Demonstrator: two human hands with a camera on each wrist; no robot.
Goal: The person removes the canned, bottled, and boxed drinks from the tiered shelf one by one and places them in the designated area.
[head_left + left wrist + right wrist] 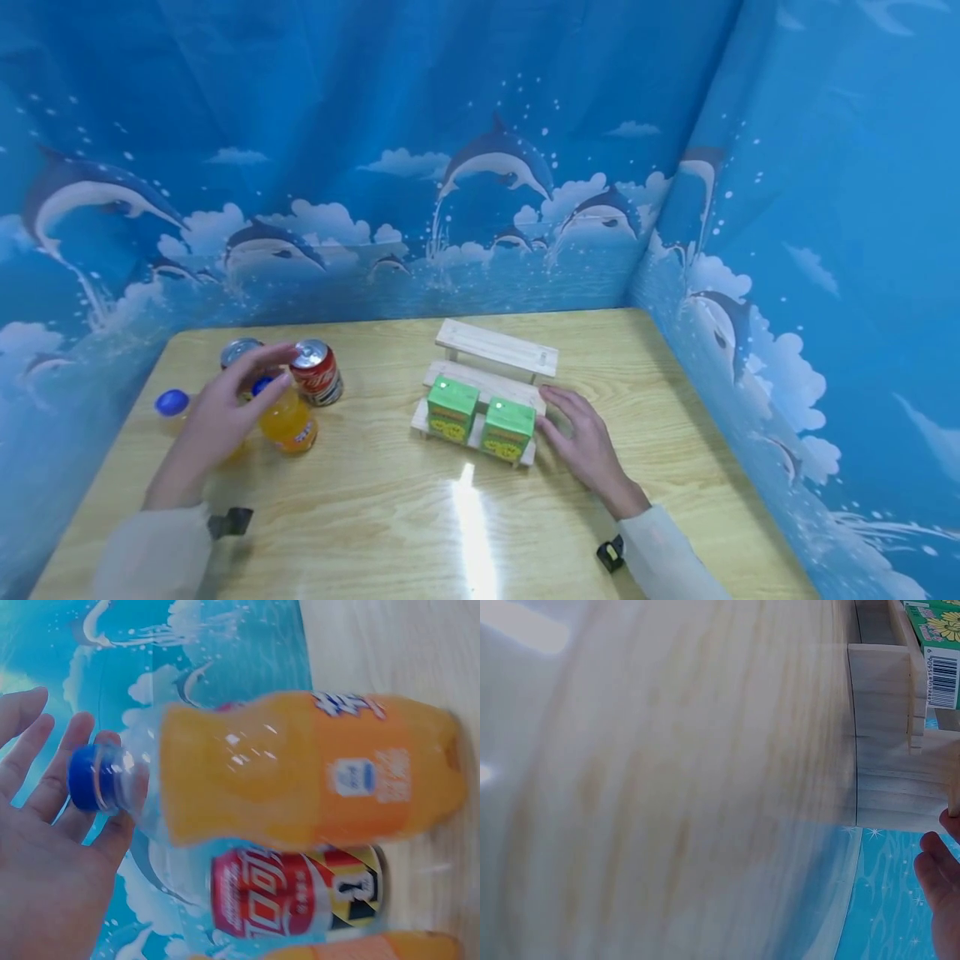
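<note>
My left hand is spread above a bottle of orange soda with a blue cap. Its fingertips reach toward a red Coca-Cola can. In the left wrist view the extended fingers lie around the blue cap, with no clear grip. At the right end of a three-step wooden shelf, my right hand rests its fingers against the side. On the lowest step stand two green boxes with yellow flower prints; the right box is close to my right thumb.
Another blue-capped bottle stands at the far left, partly hidden by my left hand. A second can is behind that hand. Dolphin-printed curtains enclose the back and sides of the wooden table.
</note>
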